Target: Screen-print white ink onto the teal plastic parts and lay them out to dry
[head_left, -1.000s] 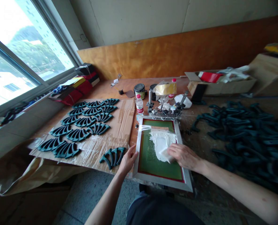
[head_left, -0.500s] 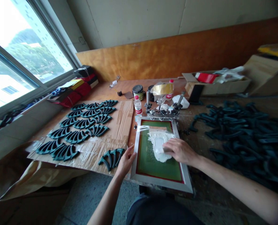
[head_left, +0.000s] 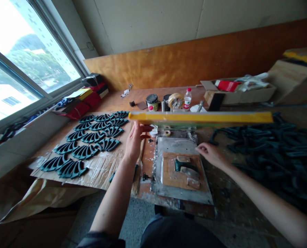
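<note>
The silver metal screen frame with a yellow front edge (head_left: 200, 117), flat half a second earlier, is now raised at its near side and seen almost edge-on above the worktop (head_left: 147, 159). The left hand (head_left: 134, 141) has moved up with it and touches the frame's left end from below; whether its fingers are clenched cannot be told. The right hand (head_left: 209, 153), earlier grasping a pale block in white paste, is now released, its fingers loosely bent near the far right edge of the grey metal plate (head_left: 169, 144).

Now exposed on that plate is a brown wooden board (head_left: 168, 172) bearing a dark green curved part (head_left: 178, 165). The frame now hides the nearer red-capped bottle. Rows of dark green fan-shaped parts (head_left: 85, 150) remain on the brown cardboard sheet (head_left: 112, 162) at left; the heap of dark green curved parts (head_left: 277, 162) remains at right.
</note>
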A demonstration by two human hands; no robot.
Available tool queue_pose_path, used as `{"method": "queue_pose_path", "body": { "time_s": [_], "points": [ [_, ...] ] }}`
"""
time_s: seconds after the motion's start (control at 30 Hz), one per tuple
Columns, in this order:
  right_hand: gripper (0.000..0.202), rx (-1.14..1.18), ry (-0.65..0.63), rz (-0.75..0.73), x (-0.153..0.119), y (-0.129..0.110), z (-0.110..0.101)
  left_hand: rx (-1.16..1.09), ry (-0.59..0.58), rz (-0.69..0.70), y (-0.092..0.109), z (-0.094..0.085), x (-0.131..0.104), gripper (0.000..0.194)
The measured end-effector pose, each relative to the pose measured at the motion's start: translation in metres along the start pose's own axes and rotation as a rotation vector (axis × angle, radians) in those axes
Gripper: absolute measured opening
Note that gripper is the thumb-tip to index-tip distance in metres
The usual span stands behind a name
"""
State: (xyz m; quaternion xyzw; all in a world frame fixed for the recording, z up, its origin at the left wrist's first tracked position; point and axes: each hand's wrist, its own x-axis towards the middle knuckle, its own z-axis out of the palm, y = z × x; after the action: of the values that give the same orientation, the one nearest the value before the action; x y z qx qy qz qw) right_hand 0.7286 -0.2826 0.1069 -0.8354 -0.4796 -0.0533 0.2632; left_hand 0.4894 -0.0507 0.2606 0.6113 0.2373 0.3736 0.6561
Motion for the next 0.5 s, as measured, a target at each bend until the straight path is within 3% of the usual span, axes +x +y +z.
{"method": "queue_pose_path", "body": {
  "time_s": [0.07,0.13,0.17,0.23,0.3,0.33,0.43,0.5],
  "points": [
    [0.031,-0.051,-0.104,-0.103,-0.025,-0.009,0.028,-0.033,0.029,0.030,0.001,0.008,0.012,0.052],
    [0.023,-0.124,-0.180,-0.132,-0.041,-0.023,0.046,-0.052,0.103,0.035,-0.013,0.012,0.006,0.054],
    [0.020,-0.143,-0.209,-0.099,-0.045,-0.031,0.051,-0.044,0.119,-0.012,-0.025,0.013,-0.005,0.056],
    [0.017,-0.135,-0.231,0.015,-0.050,-0.052,0.051,-0.002,0.041,-0.235,-0.058,0.016,-0.042,0.064],
    [0.016,-0.095,-0.172,0.094,-0.054,-0.082,0.047,0.065,-0.191,-0.614,-0.093,0.021,-0.087,0.072],
    [0.015,-0.070,-0.127,0.078,-0.056,-0.098,0.045,0.060,-0.214,-0.726,-0.108,0.025,-0.109,0.072],
    [0.008,0.032,-0.106,-0.185,-0.063,-0.135,0.042,-0.085,-0.113,-0.810,-0.137,0.028,-0.149,0.066],
    [0.006,0.087,-0.174,-0.318,-0.065,-0.124,0.037,-0.117,0.007,-0.776,-0.146,0.015,-0.152,0.063]
  ]
}}
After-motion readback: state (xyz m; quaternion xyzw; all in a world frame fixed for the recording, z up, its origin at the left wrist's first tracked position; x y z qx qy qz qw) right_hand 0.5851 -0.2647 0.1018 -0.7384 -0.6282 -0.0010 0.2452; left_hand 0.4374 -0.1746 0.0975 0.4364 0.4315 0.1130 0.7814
